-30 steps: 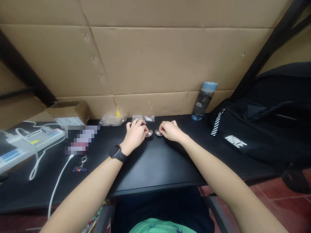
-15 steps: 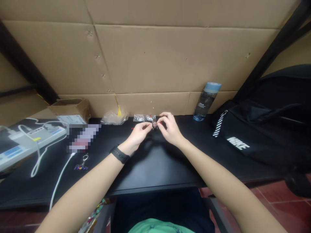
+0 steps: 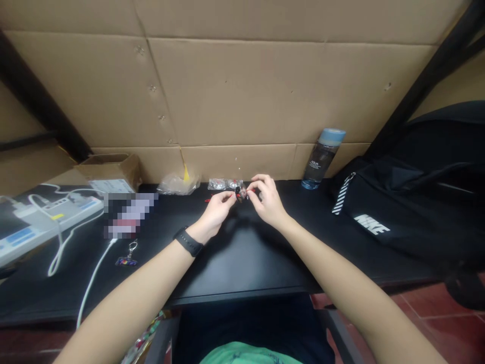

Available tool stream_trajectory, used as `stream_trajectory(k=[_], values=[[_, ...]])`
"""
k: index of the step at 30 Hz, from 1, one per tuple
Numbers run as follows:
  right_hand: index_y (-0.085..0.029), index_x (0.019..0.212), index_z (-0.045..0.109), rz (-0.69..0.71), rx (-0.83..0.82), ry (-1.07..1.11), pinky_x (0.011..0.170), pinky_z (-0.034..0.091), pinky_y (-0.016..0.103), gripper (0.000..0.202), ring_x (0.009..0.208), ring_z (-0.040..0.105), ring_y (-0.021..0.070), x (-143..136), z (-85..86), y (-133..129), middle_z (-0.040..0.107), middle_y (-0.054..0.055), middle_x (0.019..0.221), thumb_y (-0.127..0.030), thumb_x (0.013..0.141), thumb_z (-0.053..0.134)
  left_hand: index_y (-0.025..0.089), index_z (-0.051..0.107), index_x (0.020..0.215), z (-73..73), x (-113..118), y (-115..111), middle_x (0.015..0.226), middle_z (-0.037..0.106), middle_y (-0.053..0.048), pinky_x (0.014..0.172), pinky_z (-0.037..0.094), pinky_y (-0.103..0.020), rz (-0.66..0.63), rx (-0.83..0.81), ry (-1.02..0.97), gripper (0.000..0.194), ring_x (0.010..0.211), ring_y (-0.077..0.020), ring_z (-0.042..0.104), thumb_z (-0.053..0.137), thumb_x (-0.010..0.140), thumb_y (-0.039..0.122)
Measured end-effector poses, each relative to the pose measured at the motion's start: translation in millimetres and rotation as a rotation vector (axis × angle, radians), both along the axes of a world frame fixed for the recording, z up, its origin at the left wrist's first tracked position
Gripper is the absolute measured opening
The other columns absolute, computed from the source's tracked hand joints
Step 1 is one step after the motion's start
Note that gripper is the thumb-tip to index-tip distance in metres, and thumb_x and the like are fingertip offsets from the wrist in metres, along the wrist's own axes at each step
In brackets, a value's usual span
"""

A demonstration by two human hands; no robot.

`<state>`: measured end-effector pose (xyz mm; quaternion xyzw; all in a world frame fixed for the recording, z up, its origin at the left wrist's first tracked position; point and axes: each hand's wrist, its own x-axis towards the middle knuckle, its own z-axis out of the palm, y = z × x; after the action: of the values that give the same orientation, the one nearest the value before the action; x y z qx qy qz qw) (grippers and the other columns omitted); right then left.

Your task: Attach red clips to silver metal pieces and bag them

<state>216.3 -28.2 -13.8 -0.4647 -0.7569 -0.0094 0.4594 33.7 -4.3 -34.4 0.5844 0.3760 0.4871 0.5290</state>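
Observation:
Between my two hands, above the black desk, is a small dark roundish object (image 3: 240, 193) with red and shiny parts; its exact kind is too small to make out. My left hand (image 3: 216, 211), with a black band at the wrist, pinches its left side between thumb and fingertips. At its right side, my right hand (image 3: 266, 201) pinches with thumb and forefinger, the other fingers raised and curled. A thin red cord (image 3: 207, 199) shows beside my left fingers. Just behind the hands lie clear plastic packets (image 3: 226, 184) with red and silvery contents.
A blue-capped bottle (image 3: 322, 159) and black backpack (image 3: 409, 202) stand right. Crumpled plastic (image 3: 178, 185), a cardboard box (image 3: 113, 169), a power strip (image 3: 49, 222) with white cables, a pixelated item (image 3: 131, 215) and a keychain (image 3: 127, 261) lie left. Cardboard (image 3: 242, 91) walls the back.
The small dark object has turned between my fingers, so more of its red and black face shows. My hands have shifted only slightly, the right one a little to the right.

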Motion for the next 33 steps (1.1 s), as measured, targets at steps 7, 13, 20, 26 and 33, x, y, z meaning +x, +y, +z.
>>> stream_trajectory(k=[7, 13, 20, 26, 33], values=[[-0.021, 0.096, 0.066, 0.105, -0.016, 0.008, 0.100, 0.047, 0.038, 0.008, 0.115, 0.056, 0.0243, -1, 2.7, -5, 0.058, 0.010, 0.121, -0.024, 0.096, 0.059, 0.015, 0.072, 0.089, 6.1, 2, -9, 0.098, 0.073, -0.007, 0.094, 0.044, -0.033, -0.022, 0.002, -0.014, 0.028, 0.097, -0.0206, 0.062, 0.073, 0.084, 0.042], [-0.021, 0.092, 0.071, 0.173, -0.018, 0.025, 0.087, 0.052, 0.034, 0.009, 0.101, 0.061, 0.0216, 4, 5.4, -3, 0.060, 0.008, 0.108, -0.024, 0.094, 0.063, 0.015, 0.071, 0.090, -0.1, 3, -4, 0.098, 0.073, -0.008, 0.094, 0.046, -0.034, -0.005, 0.034, 0.016, 0.029, 0.096, -0.0216, 0.064, 0.072, 0.085, 0.043], [-0.022, 0.088, 0.072, 0.200, -0.083, -0.099, 0.087, 0.050, 0.035, 0.006, 0.096, 0.062, 0.0213, 12, 7.6, 2, 0.065, 0.007, 0.101, -0.025, 0.092, 0.069, 0.019, 0.069, 0.092, 1.1, -7, 2, 0.101, 0.071, -0.007, 0.091, 0.046, -0.035, 0.126, 0.419, 0.435, 0.015, 0.098, -0.0225, 0.064, 0.060, 0.094, 0.031], [-0.020, 0.092, 0.071, 0.202, -0.235, -0.243, 0.081, 0.047, 0.030, 0.005, 0.084, 0.063, 0.0174, 15, -0.7, 6, 0.071, 0.004, 0.091, -0.021, 0.094, 0.067, 0.022, 0.066, 0.094, 7.1, -12, -5, 0.103, 0.069, -0.005, 0.094, 0.037, -0.041, 0.194, 0.667, 0.859, 0.013, 0.106, -0.0245, 0.060, 0.054, 0.098, 0.025], [-0.020, 0.091, 0.072, 0.189, -0.241, -0.264, 0.081, 0.045, 0.029, 0.006, 0.085, 0.063, 0.0170, 16, -4.7, 9, 0.071, 0.004, 0.092, -0.023, 0.094, 0.068, 0.022, 0.068, 0.095, 1.1, -10, 0, 0.106, 0.070, -0.006, 0.093, 0.039, -0.040, 0.142, 0.578, 0.853, 0.016, 0.107, -0.0250, 0.061, 0.054, 0.098, 0.027]])
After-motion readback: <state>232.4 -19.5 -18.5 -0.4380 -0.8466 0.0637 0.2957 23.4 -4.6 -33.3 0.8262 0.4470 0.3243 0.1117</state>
